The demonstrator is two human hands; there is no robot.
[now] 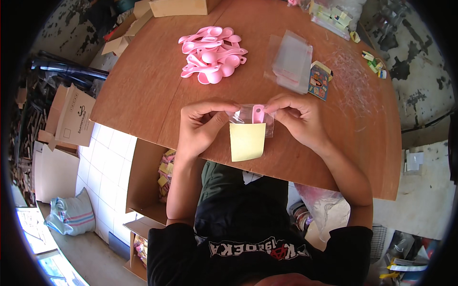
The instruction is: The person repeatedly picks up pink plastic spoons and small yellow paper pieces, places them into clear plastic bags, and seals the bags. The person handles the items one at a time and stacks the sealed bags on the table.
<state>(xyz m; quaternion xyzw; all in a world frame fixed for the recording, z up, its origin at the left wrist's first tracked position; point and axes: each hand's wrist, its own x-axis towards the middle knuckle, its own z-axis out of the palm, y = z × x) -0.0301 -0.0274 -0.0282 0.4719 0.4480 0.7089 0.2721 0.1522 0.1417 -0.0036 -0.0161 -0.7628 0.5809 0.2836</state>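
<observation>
Between my two hands is a small clear plastic bag (270,128), held by its upper corners near the table's front edge. Inside it shows the pink handle of a spoon (258,113); a pale yellow card (247,143) covers the rest of the spoon. My left hand (202,125) pinches the bag's left corner between thumb and fingers. On the other side my right hand (300,121) pinches the right corner beside the spoon handle. Farther off lies a heap of pink spoons (212,55). A stack of clear bags (292,62) rests beyond my right hand.
Beside the bag stack lie printed cards (318,82) and a tangle of clear plastic strips (355,78). Small tape rolls (374,64) sit at the table's right edge. Below the table on the left, an open carton (145,176) holds packed pieces. A white sack (71,213) stands on the floor.
</observation>
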